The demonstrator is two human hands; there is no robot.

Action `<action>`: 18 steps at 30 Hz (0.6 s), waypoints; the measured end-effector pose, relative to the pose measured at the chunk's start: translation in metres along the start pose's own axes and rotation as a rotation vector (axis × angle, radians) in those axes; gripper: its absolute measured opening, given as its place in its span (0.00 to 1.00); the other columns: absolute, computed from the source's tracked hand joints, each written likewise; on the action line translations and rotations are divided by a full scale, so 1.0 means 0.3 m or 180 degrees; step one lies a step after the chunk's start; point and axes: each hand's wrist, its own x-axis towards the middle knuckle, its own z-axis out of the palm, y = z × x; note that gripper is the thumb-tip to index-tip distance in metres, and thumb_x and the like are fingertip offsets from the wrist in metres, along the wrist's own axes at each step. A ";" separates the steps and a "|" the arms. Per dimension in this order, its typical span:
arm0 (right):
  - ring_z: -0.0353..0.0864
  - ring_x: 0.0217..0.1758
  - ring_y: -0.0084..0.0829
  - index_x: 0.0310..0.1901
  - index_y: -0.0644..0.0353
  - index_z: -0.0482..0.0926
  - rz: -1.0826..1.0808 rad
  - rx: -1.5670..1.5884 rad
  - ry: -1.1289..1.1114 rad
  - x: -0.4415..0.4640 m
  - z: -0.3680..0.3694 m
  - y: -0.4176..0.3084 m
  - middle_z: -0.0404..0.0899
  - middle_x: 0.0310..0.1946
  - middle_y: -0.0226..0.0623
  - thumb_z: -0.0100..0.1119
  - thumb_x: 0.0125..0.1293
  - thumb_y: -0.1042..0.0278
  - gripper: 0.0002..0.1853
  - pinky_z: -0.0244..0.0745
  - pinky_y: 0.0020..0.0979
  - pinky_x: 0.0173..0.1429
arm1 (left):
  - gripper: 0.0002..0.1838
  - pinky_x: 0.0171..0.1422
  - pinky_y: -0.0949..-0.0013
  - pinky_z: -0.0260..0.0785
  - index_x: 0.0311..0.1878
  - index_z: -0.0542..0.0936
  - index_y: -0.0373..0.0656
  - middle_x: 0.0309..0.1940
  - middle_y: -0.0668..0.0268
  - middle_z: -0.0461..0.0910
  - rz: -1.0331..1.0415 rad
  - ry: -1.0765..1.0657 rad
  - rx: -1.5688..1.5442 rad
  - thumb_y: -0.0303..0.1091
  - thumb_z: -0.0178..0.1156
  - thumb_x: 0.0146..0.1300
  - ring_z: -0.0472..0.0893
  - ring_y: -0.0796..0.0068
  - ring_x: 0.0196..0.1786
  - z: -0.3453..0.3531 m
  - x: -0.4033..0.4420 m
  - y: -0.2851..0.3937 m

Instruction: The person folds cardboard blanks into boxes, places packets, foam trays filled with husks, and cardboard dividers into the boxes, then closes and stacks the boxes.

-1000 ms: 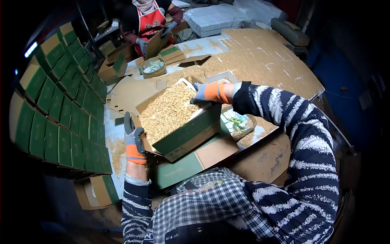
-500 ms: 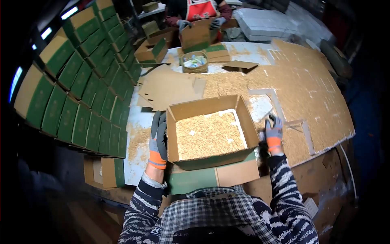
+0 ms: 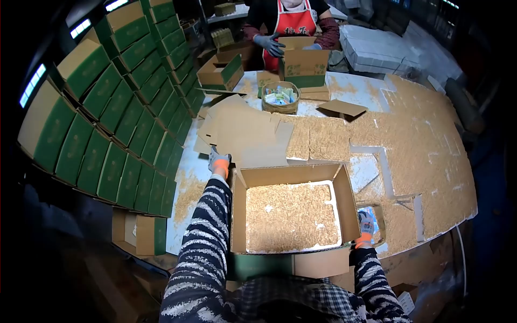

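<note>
An open cardboard box [image 3: 350,210] stands upright in front of me, holding a white-edged tray filled with tan granular material [image 3: 291,215]. My left hand [image 3: 219,160], in a grey glove with an orange cuff, is beyond the box's far left corner, at the near edge of flat cardboard sheets [image 3: 239,129]; its fingers look bent, and their hold is unclear. To the right of the box, my right hand [image 3: 365,223] reaches into a basket [image 3: 381,226] of blue and white packets. Its fingertips are hidden.
Green and tan boxes [image 3: 113,134] are stacked at left. Across the table, a person in a red apron [image 3: 295,22] handles another box [image 3: 306,64] behind a basket of packets [image 3: 280,99]. Filled trays [image 3: 425,140] cover the right side; a loose flap [image 3: 343,108] lies nearby.
The box has gone from tilted to level and sits lower in view. My left hand has left its side for the cardboard sheets. My right hand has let go of the box and moved to the basket.
</note>
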 end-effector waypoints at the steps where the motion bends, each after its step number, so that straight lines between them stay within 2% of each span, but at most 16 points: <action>1: 0.78 0.44 0.43 0.29 0.54 0.82 0.0089 0.0083 0.0068 -0.005 0.016 0.013 0.81 0.37 0.37 0.65 0.54 0.69 0.02 0.73 0.41 0.50 | 0.46 0.73 0.54 0.59 0.74 0.61 0.51 0.69 0.59 0.68 -0.0271 -0.0066 0.0022 0.46 0.70 0.51 0.67 0.57 0.71 -0.009 0.001 0.016; 2: 0.78 0.44 0.43 0.29 0.53 0.82 0.0135 0.0125 0.0093 -0.004 0.010 0.013 0.81 0.36 0.37 0.65 0.54 0.68 0.02 0.73 0.41 0.50 | 0.40 0.70 0.56 0.62 0.70 0.68 0.53 0.66 0.60 0.73 -0.0234 0.0180 -0.0119 0.45 0.70 0.51 0.71 0.59 0.67 -0.020 0.006 0.013; 3: 0.78 0.44 0.43 0.29 0.53 0.82 0.0181 0.0166 0.0120 -0.003 0.005 0.015 0.80 0.36 0.37 0.65 0.54 0.68 0.02 0.73 0.41 0.50 | 0.40 0.70 0.56 0.62 0.70 0.68 0.53 0.66 0.60 0.73 -0.0241 0.0174 -0.0117 0.45 0.70 0.51 0.71 0.59 0.67 -0.041 0.017 0.004; 5: 0.79 0.44 0.43 0.30 0.54 0.83 0.0290 0.0137 -0.0263 0.037 -0.040 -0.001 0.81 0.37 0.38 0.65 0.54 0.67 0.03 0.74 0.41 0.50 | 0.30 0.63 0.59 0.69 0.61 0.78 0.50 0.56 0.58 0.81 0.0452 0.0178 -0.0567 0.43 0.70 0.52 0.78 0.56 0.59 -0.124 0.047 0.006; 6: 0.80 0.44 0.44 0.31 0.54 0.84 0.0301 0.0186 -0.0368 0.077 -0.081 -0.034 0.82 0.38 0.38 0.65 0.54 0.66 0.04 0.75 0.40 0.50 | 0.21 0.56 0.63 0.72 0.52 0.83 0.44 0.47 0.56 0.85 0.0675 0.0230 -0.1355 0.36 0.69 0.54 0.83 0.56 0.50 -0.190 0.037 0.019; 7: 0.81 0.43 0.44 0.32 0.54 0.84 0.0314 0.0234 -0.0472 0.117 -0.123 -0.067 0.83 0.38 0.39 0.65 0.54 0.65 0.05 0.76 0.40 0.50 | 0.17 0.52 0.65 0.73 0.51 0.82 0.38 0.43 0.57 0.86 0.1002 0.0615 -0.1893 0.29 0.66 0.57 0.84 0.63 0.44 -0.238 0.035 0.020; 8: 0.82 0.44 0.43 0.33 0.55 0.85 0.0795 0.0548 -0.0784 0.153 -0.133 -0.063 0.84 0.39 0.40 0.64 0.56 0.66 0.06 0.76 0.38 0.50 | 0.14 0.51 0.67 0.73 0.49 0.81 0.33 0.41 0.59 0.85 0.0855 0.0371 -0.2600 0.25 0.63 0.60 0.81 0.71 0.43 -0.379 -0.042 0.088; 9: 0.83 0.44 0.43 0.35 0.55 0.86 0.1296 0.0850 -0.1105 0.168 -0.148 -0.044 0.84 0.41 0.42 0.63 0.57 0.66 0.06 0.77 0.36 0.51 | 0.11 0.52 0.69 0.72 0.48 0.81 0.33 0.41 0.62 0.84 0.1213 0.0504 -0.2453 0.24 0.61 0.63 0.79 0.74 0.43 -0.481 -0.070 0.100; 10: 0.84 0.44 0.41 0.37 0.57 0.86 0.1265 0.1134 -0.0835 0.184 -0.174 -0.031 0.84 0.42 0.42 0.62 0.59 0.68 0.07 0.77 0.35 0.52 | 0.10 0.53 0.70 0.71 0.48 0.80 0.34 0.41 0.63 0.83 0.1455 0.0604 -0.2765 0.25 0.60 0.65 0.79 0.74 0.44 -0.575 -0.136 0.133; 11: 0.85 0.44 0.38 0.40 0.59 0.85 0.1222 0.1404 -0.0546 0.212 -0.201 -0.021 0.85 0.44 0.43 0.61 0.60 0.70 0.08 0.77 0.33 0.52 | 0.08 0.54 0.70 0.70 0.48 0.79 0.36 0.43 0.63 0.82 0.1531 0.0345 -0.3100 0.26 0.58 0.67 0.78 0.75 0.45 -0.679 -0.222 0.171; 12: 0.84 0.46 0.37 0.41 0.62 0.84 0.1112 0.1728 0.0101 0.240 -0.248 -0.045 0.84 0.44 0.43 0.60 0.61 0.72 0.09 0.76 0.32 0.54 | 0.07 0.54 0.70 0.70 0.46 0.78 0.36 0.43 0.63 0.82 0.1983 0.0397 -0.2907 0.27 0.57 0.68 0.78 0.75 0.45 -0.792 -0.346 0.243; 13: 0.83 0.48 0.35 0.43 0.65 0.83 0.0983 0.2034 0.0743 0.265 -0.315 -0.093 0.84 0.45 0.43 0.59 0.62 0.75 0.09 0.75 0.32 0.56 | 0.07 0.55 0.70 0.70 0.46 0.78 0.37 0.42 0.63 0.81 0.2073 0.0202 -0.3119 0.26 0.57 0.67 0.78 0.73 0.48 -0.861 -0.444 0.290; 15: 0.80 0.54 0.34 0.47 0.70 0.80 0.0447 0.2111 0.1668 0.348 -0.511 -0.215 0.82 0.50 0.43 0.57 0.63 0.78 0.11 0.72 0.33 0.61 | 0.07 0.57 0.68 0.70 0.42 0.79 0.38 0.41 0.63 0.81 0.2624 -0.0665 -0.3544 0.21 0.58 0.60 0.78 0.70 0.51 -0.908 -0.560 0.335; 17: 0.77 0.55 0.29 0.49 0.69 0.80 0.0284 0.2053 0.2403 0.411 -0.715 -0.383 0.80 0.55 0.40 0.55 0.68 0.76 0.11 0.71 0.29 0.59 | 0.08 0.59 0.65 0.69 0.35 0.80 0.40 0.41 0.62 0.81 0.3567 -0.1233 -0.2808 0.17 0.58 0.52 0.78 0.65 0.52 -0.883 -0.627 0.368; 18: 0.76 0.56 0.29 0.50 0.69 0.80 0.0070 0.2146 0.2611 0.431 -0.799 -0.457 0.79 0.56 0.42 0.54 0.69 0.75 0.12 0.71 0.30 0.59 | 0.11 0.58 0.62 0.70 0.30 0.79 0.41 0.39 0.62 0.81 0.3801 -0.1619 -0.2373 0.15 0.55 0.45 0.78 0.61 0.51 -0.873 -0.648 0.392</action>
